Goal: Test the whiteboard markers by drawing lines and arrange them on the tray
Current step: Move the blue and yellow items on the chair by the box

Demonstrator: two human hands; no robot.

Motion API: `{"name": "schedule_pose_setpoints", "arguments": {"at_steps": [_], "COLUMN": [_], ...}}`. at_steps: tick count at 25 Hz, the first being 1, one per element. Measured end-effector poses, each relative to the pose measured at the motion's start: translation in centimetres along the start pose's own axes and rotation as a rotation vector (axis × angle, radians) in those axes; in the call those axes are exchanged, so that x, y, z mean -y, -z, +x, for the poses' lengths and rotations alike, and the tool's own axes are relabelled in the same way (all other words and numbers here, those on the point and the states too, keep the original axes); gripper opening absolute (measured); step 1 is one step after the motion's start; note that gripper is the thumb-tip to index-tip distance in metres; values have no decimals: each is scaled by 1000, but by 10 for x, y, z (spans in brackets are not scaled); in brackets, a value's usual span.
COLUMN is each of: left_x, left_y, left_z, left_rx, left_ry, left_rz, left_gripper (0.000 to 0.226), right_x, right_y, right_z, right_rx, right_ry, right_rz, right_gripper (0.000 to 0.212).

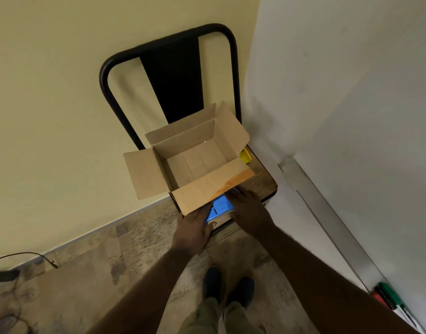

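A blue plastic tray [220, 207] lies on the front of a chair seat, partly hidden under a flap of an open cardboard box [195, 162]. My left hand [192, 229] grips the tray's left side, with the thumb at its near edge and the fingers hidden under the flap. My right hand [250, 209] clasps its right side, fingers laid over the top. At the bottom right, three markers lie together on the whiteboard's metal ledge [327, 213]: a green-capped marker [389, 292], a black marker [385, 301] and a red marker [377, 298].
The box is empty and stands on a black metal-framed chair [168, 42] with a wooden seat [265, 179], set against the yellow wall. A yellow object [245, 156] peeks out behind the box. The whiteboard [351, 92] fills the right. A cable [26, 255] lies on the floor at left.
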State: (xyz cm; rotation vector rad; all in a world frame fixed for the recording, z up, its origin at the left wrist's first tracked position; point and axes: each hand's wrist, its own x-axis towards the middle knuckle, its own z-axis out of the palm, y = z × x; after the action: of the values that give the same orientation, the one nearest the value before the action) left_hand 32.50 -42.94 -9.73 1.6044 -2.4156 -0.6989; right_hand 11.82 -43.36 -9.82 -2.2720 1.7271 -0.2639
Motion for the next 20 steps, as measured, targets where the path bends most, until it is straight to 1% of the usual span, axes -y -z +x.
{"name": "schedule_pose_setpoints", "arguments": {"at_steps": [3,6,9,13,16,17,20], "left_x": [4,7,4,-8,-19,-26,-54], "left_y": [-9,-13,-14,-18,-28,-29,-33], "left_z": [5,7,7,4,7,9,16], "left_rx": [-1,3,-23,23,62,80,123], "left_ry": [43,84,30,-102,-300,-369,-551], "left_rz": [-35,-60,-48,-57,-117,-132,-127], "left_gripper": [60,63,66,62,53,51,53], "right_x": [-5,-5,-5,-10,-15,-16,-18], "right_y": [-2,-5,-5,2,4,7,22], "right_z": [8,13,8,-31,-71,-84,-127], "right_rx": [58,71,65,37,-57,-90,-130], "right_ry": [20,29,31,-50,-126,-170,-323], "right_rz": [-12,-4,2,25,19,10,30], "right_gripper": [80,75,75,71,53,50,52]}}
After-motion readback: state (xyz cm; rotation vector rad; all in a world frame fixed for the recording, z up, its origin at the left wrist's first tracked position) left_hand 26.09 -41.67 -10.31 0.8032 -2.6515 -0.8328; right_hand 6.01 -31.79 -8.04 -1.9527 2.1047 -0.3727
